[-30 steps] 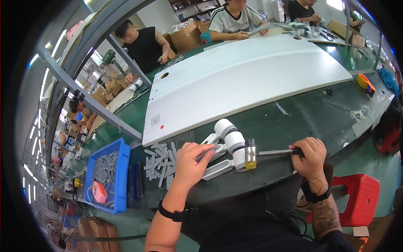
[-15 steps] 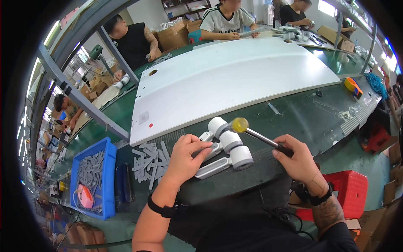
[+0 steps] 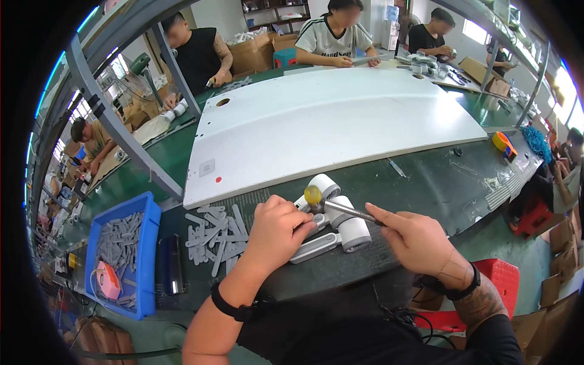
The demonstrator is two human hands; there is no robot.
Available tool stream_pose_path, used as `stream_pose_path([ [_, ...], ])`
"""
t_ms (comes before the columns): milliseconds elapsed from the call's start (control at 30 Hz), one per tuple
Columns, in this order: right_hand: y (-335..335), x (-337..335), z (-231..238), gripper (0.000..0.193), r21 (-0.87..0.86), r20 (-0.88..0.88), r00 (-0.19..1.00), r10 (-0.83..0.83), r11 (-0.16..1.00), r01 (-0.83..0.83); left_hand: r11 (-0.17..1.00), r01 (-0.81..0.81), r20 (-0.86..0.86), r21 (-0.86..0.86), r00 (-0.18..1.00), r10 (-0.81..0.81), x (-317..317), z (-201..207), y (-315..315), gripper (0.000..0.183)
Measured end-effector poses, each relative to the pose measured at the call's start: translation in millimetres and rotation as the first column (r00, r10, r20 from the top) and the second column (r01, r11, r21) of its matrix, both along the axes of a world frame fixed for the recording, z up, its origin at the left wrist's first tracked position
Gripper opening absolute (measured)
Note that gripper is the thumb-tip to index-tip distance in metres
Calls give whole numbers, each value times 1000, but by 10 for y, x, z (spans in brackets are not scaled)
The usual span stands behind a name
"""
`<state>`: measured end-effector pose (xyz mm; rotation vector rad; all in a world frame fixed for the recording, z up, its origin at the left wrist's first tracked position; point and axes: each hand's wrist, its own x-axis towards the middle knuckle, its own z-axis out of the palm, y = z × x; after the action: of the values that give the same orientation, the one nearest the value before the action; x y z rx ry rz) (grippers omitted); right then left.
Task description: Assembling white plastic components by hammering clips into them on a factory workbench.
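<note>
My right hand [image 3: 420, 240] is closed around the handle of a small mallet [image 3: 350, 209] with a metal shaft and a translucent yellow head. That head is over the grey handles of several white-and-grey devices with cylindrical heads [image 3: 354, 233], lying side by side on the green bench. Whether it touches one, I cannot tell. My left hand [image 3: 277, 234] is closed at the handle of the middle device, thumb and fingers together beside the mallet head; the gripped part is mostly hidden. Loose grey plastic strips [image 3: 213, 234] are heaped just left of my left hand.
A blue bin [image 3: 152, 267] of grey strips, with a pink-and-white tool inside, stands at the left. A large white panel [image 3: 328, 134] spans the bench ahead. Orange tape [image 3: 503, 145] lies far right, a red stool [image 3: 502, 283] below. Other people work across the bench.
The mallet head has swung left and down, from above the white cylinders to the grey handles beside my left fingers. My right hand has moved slightly left. The whole view has shifted a little.
</note>
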<state>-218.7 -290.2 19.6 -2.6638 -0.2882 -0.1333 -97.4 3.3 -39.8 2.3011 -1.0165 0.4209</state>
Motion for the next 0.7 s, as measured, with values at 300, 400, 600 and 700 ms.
stream_pose_path([
  [300, -37, -118, -9, 54, 20, -55, 998, -22, 1000, 23, 999, -9, -73, 49, 997, 12, 0, 32, 8, 13],
  [400, -47, -120, -20, 54, 78, 19, 1000, -19, 997, 17, 1000, -20, -111, -9, 994, 19, 14, -20, 13, 14],
  [600, -38, -83, -44, 54, 20, 69, 997, 14, 1000, -15, 997, -69, -202, -24, 977, 62, 19, -29, 27, 19],
  [700, -49, -9, 136, 53, -34, 130, 991, 38, 999, -33, 993, -88, -298, -74, 953, 63, 27, -30, 41, 21],
])
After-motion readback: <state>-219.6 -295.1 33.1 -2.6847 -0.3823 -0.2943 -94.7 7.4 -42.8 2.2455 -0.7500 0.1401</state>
